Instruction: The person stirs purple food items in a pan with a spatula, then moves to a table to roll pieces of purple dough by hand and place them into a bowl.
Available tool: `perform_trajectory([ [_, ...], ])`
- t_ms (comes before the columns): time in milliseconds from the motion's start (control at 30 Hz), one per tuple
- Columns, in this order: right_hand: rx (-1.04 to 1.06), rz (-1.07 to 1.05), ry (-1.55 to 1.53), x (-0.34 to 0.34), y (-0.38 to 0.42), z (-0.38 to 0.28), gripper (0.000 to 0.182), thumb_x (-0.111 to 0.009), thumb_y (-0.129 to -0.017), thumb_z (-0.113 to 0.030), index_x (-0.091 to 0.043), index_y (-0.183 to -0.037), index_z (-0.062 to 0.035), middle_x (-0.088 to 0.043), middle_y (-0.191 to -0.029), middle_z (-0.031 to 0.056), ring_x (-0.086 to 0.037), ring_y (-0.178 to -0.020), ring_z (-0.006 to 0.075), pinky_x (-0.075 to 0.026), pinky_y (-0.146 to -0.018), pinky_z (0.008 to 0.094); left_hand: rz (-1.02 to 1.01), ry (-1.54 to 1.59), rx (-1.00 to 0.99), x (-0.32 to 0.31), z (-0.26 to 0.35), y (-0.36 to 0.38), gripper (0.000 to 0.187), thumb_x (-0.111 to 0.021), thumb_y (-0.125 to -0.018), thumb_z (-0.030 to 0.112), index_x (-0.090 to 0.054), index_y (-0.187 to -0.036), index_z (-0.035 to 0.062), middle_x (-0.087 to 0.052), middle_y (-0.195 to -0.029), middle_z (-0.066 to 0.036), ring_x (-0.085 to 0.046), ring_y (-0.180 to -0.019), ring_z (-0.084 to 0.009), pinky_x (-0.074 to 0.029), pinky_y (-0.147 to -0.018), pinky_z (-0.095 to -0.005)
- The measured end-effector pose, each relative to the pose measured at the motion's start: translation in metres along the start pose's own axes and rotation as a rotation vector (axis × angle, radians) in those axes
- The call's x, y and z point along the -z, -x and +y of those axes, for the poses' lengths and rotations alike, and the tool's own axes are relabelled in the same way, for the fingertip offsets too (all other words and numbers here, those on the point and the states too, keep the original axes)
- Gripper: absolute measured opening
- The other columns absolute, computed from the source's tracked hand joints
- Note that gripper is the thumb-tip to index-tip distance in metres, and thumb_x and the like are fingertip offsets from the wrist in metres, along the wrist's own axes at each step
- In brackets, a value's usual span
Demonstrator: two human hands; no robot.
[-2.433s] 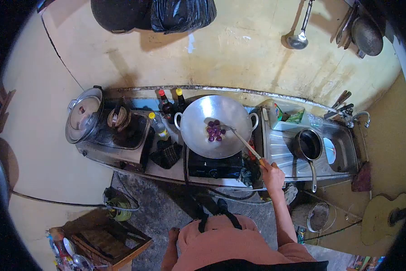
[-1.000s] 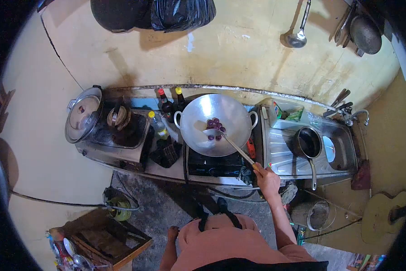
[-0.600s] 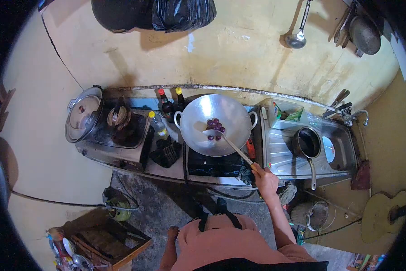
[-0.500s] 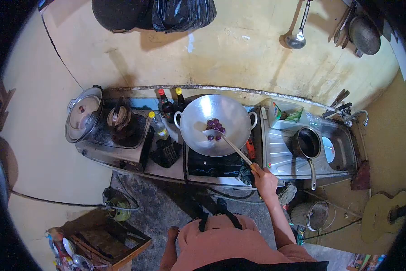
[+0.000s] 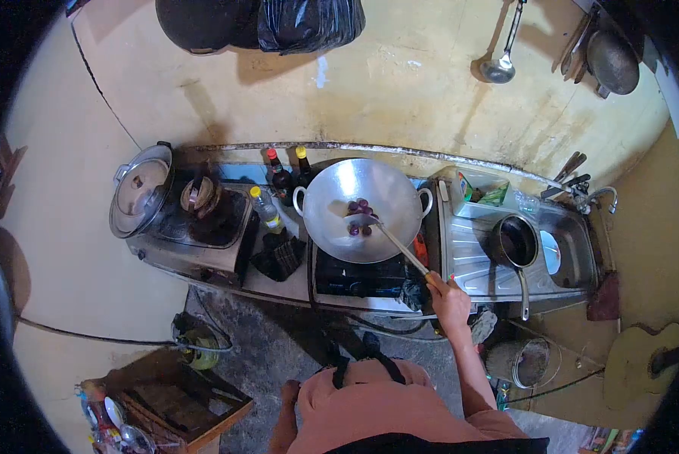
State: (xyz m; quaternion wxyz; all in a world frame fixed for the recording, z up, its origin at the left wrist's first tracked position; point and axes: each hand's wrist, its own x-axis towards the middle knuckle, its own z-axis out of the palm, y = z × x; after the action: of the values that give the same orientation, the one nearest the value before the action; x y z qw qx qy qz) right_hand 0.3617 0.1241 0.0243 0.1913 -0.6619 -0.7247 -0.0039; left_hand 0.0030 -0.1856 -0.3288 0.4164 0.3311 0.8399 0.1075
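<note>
My right hand [image 5: 451, 304] is wrapped round the wooden grip of a metal spatula [image 5: 400, 246]. Its head reaches into a large silver two-handled wok [image 5: 324, 204] on a black stove [image 5: 355, 278]. Several small, round, dark purple pieces that look like shallots [image 5: 361, 206] lie at the wok's bottom, and the spatula head is over or among them. My left hand [image 5: 289, 391] hangs low beside my body, away from the counter; its fingers do not show clearly.
Left of the wok stand a yellow-capped bottle [image 5: 265, 210], two dark sauce bottles, a dark cloth [image 5: 279, 257] and a second stove with a lidded pot [image 5: 139, 189]. A saucepan [image 5: 514, 240] rests by the sink [image 5: 574, 261] at right. A ladle [image 5: 498, 69] hangs on the wall.
The spatula head has moved slightly up and to the right over the purple pieces. My right hand has shifted a little right and down. My left hand stays where it was.
</note>
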Motion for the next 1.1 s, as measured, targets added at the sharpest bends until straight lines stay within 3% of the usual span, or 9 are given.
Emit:
perform_trajectory([
  [533, -0.05, -0.018, 0.041, 0.001, 0.006, 0.006, 0.027, -0.061, -0.074, -0.027, -0.063, -0.1, -0.0201, -0.054, -0.064, 0.011, -0.056, -0.054, 0.0283, -0.043, -0.046, 0.038, 0.002, -0.227, -0.231, -0.001, -0.01, -0.009, 0.03, -0.048, -0.075, 0.029, -0.062, -0.089, 0.0063, -0.062, -0.086, -0.017, -0.059, -0.084, -0.0314, -0.045, -0.074, -0.0385],
  [633, -0.042, -0.015, 0.041, -0.002, 0.005, 0.006, 0.026, -0.061, -0.074, -0.027, -0.063, -0.099, -0.0197, -0.054, -0.064, 0.011, -0.056, -0.054, 0.0284, -0.043, -0.046, 0.0379, -0.027, 0.066, 0.112, -0.012, -0.007, -0.019, 0.032, -0.049, -0.074, 0.03, -0.063, -0.088, 0.0058, -0.062, -0.083, -0.017, -0.059, -0.079, -0.0317, -0.045, -0.072, -0.0386],
  [733, -0.04, 0.0, 0.03, 0.001, 0.004, 0.004, 0.026, -0.061, -0.074, -0.026, -0.063, -0.098, -0.0195, -0.054, -0.064, 0.0112, -0.056, -0.054, 0.0287, -0.043, -0.046, 0.038, -0.069, 0.177, 0.101, -0.01, -0.007, -0.016, 0.032, -0.049, -0.074, 0.03, -0.062, -0.088, 0.005, -0.062, -0.085, -0.017, -0.059, -0.082, -0.0315, -0.045, -0.073, -0.0383],
  [800, -0.04, 0.017, 0.017, 0.001, 0.003, 0.002, 0.025, -0.062, -0.074, -0.026, -0.063, -0.098, -0.0193, -0.054, -0.064, 0.0115, -0.056, -0.054, 0.029, -0.044, -0.047, 0.0381, -0.03, 0.03, 0.02, 0.005, 0.007, -0.004, 0.031, -0.049, -0.074, 0.029, -0.063, -0.085, 0.0042, -0.062, -0.085, -0.017, -0.059, -0.082, -0.0315, -0.045, -0.073, -0.0387],
  [867, -0.034, 0.04, -0.003, -0.001, 0.003, 0.001, 0.025, -0.062, -0.074, -0.026, -0.063, -0.098, -0.0191, -0.054, -0.064, 0.0119, -0.056, -0.054, 0.0292, -0.044, -0.047, 0.0382, -0.007, 0.094, -0.039, 0.004, 0.005, -0.002, 0.03, -0.05, -0.074, 0.028, -0.063, -0.084, 0.0037, -0.061, -0.086, -0.018, -0.059, -0.082, -0.0316, -0.045, -0.073, -0.0389],
  [933, -0.025, 0.007, -0.018, 0.002, -0.001, -0.004, 0.026, -0.062, -0.074, -0.026, -0.063, -0.098, -0.0188, -0.054, -0.064, 0.012, -0.056, -0.054, 0.0294, -0.044, -0.047, 0.0383, 0.005, 0.367, -0.075, -0.014, -0.025, -0.016, 0.028, -0.05, -0.074, 0.026, -0.063, -0.084, 0.0035, -0.061, -0.087, -0.018, -0.058, -0.083, -0.032, -0.045, -0.074, -0.039],
  [1033, 0.002, -0.019, -0.019, 0.0, -0.001, -0.008, 0.026, -0.062, -0.074, -0.027, -0.063, -0.098, -0.0185, -0.054, -0.063, 0.0121, -0.056, -0.055, 0.0295, -0.044, -0.047, 0.0385, -0.007, -0.205, -0.153, -0.005, -0.017, -0.015, 0.026, -0.049, -0.074, 0.023, -0.064, -0.085, 0.004, -0.061, -0.089, -0.018, -0.057, -0.086, -0.0323, -0.045, -0.076, -0.0386],
  [1100, 0.016, -0.029, -0.022, -0.002, -0.002, -0.009, 0.026, -0.062, -0.074, -0.027, -0.063, -0.098, -0.0185, -0.054, -0.063, 0.0121, -0.056, -0.055, 0.0295, -0.044, -0.047, 0.0385, 0.017, -0.009, -0.091, -0.013, -0.019, -0.019, 0.026, -0.049, -0.074, 0.023, -0.064, -0.085, 0.0043, -0.061, -0.09, -0.017, -0.057, -0.087, -0.0321, -0.044, -0.076, -0.038],
])
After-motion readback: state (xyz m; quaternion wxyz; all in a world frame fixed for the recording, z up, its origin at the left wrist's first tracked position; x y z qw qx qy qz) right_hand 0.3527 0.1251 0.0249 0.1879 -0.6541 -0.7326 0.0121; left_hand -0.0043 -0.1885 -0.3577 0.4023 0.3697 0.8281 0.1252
